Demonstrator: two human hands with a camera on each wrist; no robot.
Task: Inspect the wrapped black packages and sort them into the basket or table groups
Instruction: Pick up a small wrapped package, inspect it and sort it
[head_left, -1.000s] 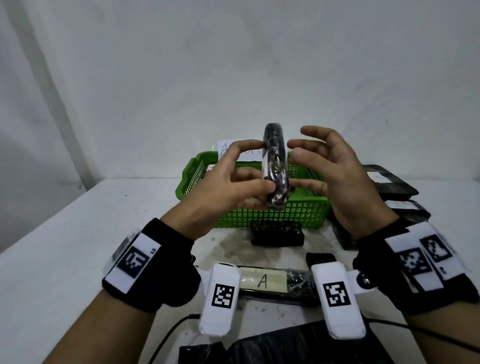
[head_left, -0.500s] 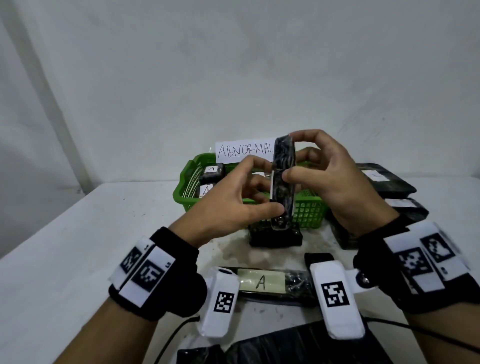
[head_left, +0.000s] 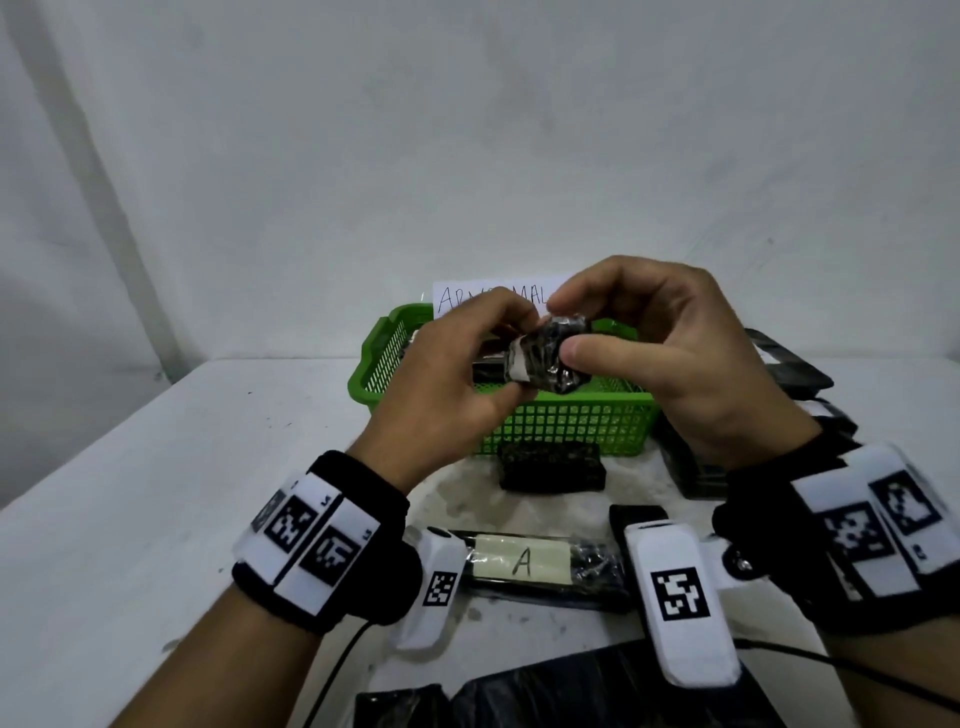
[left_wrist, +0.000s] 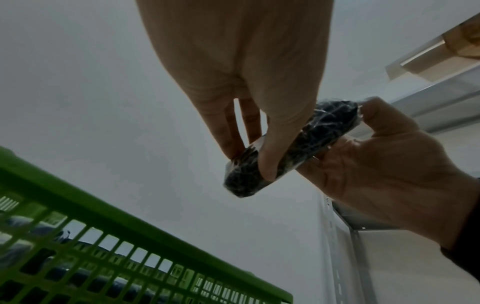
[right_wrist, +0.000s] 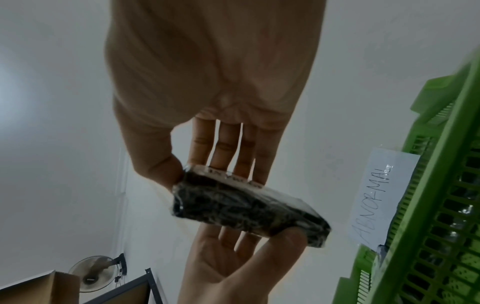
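A black package (head_left: 548, 358) wrapped in clear film, with a pale label on one face, is held in the air over the green basket (head_left: 561, 421). My left hand (head_left: 467, 364) pinches its left end between thumb and fingers. My right hand (head_left: 639, 338) pinches its right end, thumb in front. In the left wrist view the package (left_wrist: 291, 148) lies slantwise between both hands. In the right wrist view the package (right_wrist: 246, 209) shows its label edge upward. The basket holds other wrapped packages, mostly hidden behind my hands.
A paper sign (head_left: 467, 299) reading ABNORMAL stands behind the basket. A black package (head_left: 550, 465) lies before the basket, another marked A (head_left: 540, 564) nearer me. More black packages (head_left: 789, 374) are stacked at right. A black bag (head_left: 597, 696) lies at the table's near edge.
The package was upright on edge between my hands; it has turned to lie crosswise, and both hands now pinch its ends. The hands have dropped slightly toward the basket.
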